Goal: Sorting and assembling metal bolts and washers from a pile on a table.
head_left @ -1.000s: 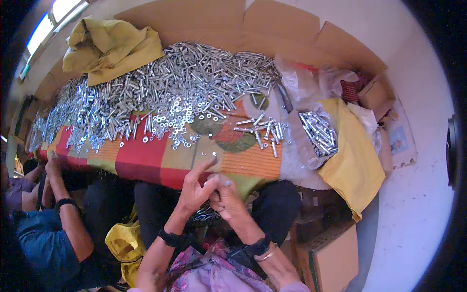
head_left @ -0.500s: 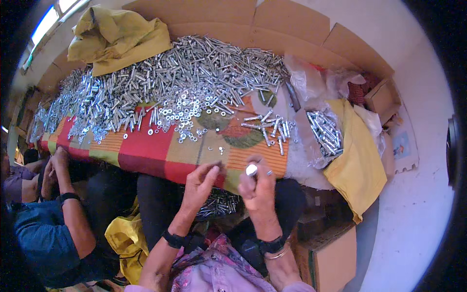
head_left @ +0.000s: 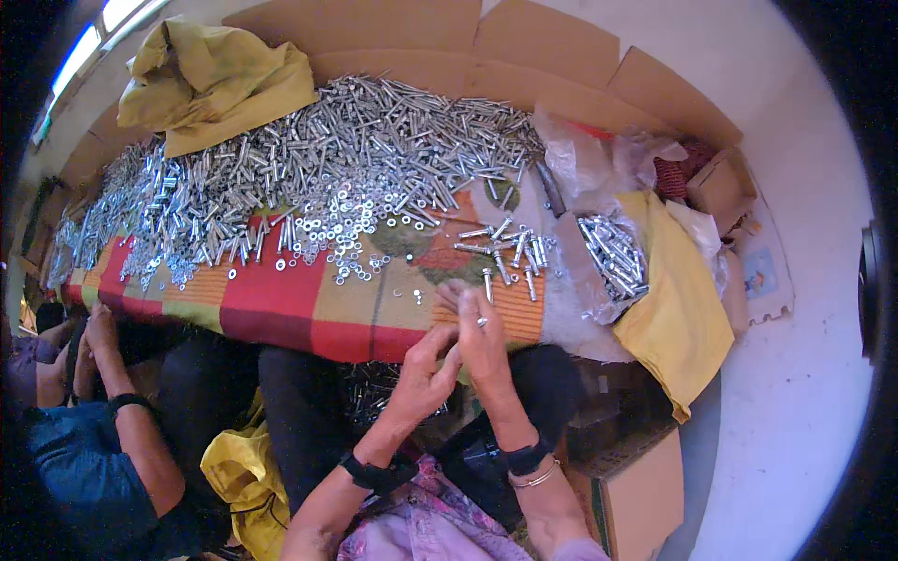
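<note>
My right hand [head_left: 481, 346] is closed in front of the blanket's near edge, its fingers angled forward and left. A small shiny metal piece [head_left: 482, 322] shows at its fingers, mostly hidden. My left hand [head_left: 426, 374] is curled beside it, thumb and fingers drawn together close to the right palm. What the left fingers hold, if anything, is hidden. Just beyond the right knuckles a bolt [head_left: 487, 281] lies beside a small group of bolts with sleeves [head_left: 510, 248]. A few small loose nuts or washers [head_left: 417, 296] rest on the checked blanket [head_left: 365, 313] to the left.
A large heap of bolts [head_left: 393, 131] covers the far side, with washers [head_left: 351, 224] spread before it. To the right are a plastic bag of bolts [head_left: 613, 252] and a yellow cloth [head_left: 678, 318]. At left sits a co-worker with hands together [head_left: 101, 332]. A cardboard box [head_left: 641, 496] stands low right.
My hands have come together, the left moving right toward the right hand. A bolt now lies near the group, just beyond my right hand. The view has shifted slightly.
</note>
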Motion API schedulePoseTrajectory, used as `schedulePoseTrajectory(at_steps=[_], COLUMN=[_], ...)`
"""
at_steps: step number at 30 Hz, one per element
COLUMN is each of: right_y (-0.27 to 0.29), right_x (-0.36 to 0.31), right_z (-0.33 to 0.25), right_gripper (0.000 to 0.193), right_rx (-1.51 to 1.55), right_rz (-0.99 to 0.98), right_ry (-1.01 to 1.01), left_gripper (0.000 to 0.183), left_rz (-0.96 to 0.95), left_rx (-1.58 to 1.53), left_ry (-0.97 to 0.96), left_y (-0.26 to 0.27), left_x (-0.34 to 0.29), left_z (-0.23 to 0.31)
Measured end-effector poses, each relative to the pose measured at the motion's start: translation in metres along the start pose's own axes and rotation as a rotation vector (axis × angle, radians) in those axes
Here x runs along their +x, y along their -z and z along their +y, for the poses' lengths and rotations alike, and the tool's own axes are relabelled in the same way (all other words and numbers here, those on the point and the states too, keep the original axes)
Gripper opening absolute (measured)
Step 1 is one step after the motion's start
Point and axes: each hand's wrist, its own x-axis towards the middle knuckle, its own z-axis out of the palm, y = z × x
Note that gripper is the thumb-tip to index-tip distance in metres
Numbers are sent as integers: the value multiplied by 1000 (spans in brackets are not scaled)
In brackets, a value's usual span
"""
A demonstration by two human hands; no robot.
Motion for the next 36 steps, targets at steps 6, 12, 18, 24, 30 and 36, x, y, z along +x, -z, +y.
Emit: schedulePoseTrajectory(at_steps=[6,12,18,24,30,36], right_y=[-1,73,88,85,77,117], right_x=[6,58,92,105,123,136], right_z=[0,-7,-7,14,18,47], right_gripper=[40,55,53,42,30,33], right_rx=[41,-897,-1393,-1554,-1512,-1130], right_rz=[-103,169,72,38,45,149], right_ry=[-204,100,-92,202,108,173], left_gripper=[12,15,13,13,13,13], left_rz=[30,269,462,420,411,409], left_rx=[-42,-174,-22,-83,-58,-75], left_ry=[72,229,104,142,139,124], left_y=[-1,34,55,50,54,50], left_x=[-2,12,27,28,27,28], left_z=[7,-19,-52,-49,-48,-48])
